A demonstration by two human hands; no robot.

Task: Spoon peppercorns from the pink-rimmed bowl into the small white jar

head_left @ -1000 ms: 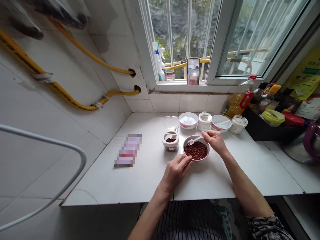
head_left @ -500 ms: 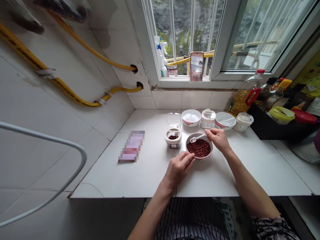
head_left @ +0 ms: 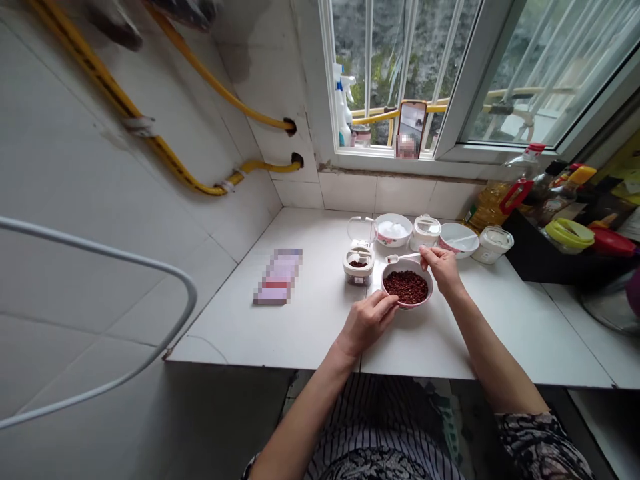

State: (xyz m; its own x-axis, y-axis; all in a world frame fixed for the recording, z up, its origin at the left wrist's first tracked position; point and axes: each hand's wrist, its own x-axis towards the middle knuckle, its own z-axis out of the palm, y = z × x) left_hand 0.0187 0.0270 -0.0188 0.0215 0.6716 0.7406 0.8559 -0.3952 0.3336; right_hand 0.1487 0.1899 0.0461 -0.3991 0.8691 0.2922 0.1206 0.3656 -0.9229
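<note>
My left hand [head_left: 367, 323] pinches the near left rim of a small bowl [head_left: 419, 305], thumb and fingers closed on it. Reddish-brown grains that look like Sichuan peppercorns [head_left: 406, 287] fill much of the bowl. Between the fingertips of my right hand [head_left: 442, 269] is the handle of a small white spoon [head_left: 401, 258]. The spoon's scoop hangs over the bowl's far left rim, above the grains; what lies in it is too small to make out. Just left of the bowl stands a spice jar [head_left: 358, 275] with its clear lid [head_left: 361, 231] flipped open and some of the same dark grains inside.
Behind are a bowl of white powder [head_left: 393, 230], a lidded jar [head_left: 426, 231], a bowl with a white spoon [head_left: 459, 240] and another jar [head_left: 493, 245]. An oil bottle [head_left: 500, 193] and a black rack [head_left: 520, 250] stand right. A blurred purple packet [head_left: 278, 277] lies left.
My right hand has raised the spoon out of the grains, back toward the bowl's far rim. My left hand keeps its hold. The whole view has shifted, so things appear further right.
</note>
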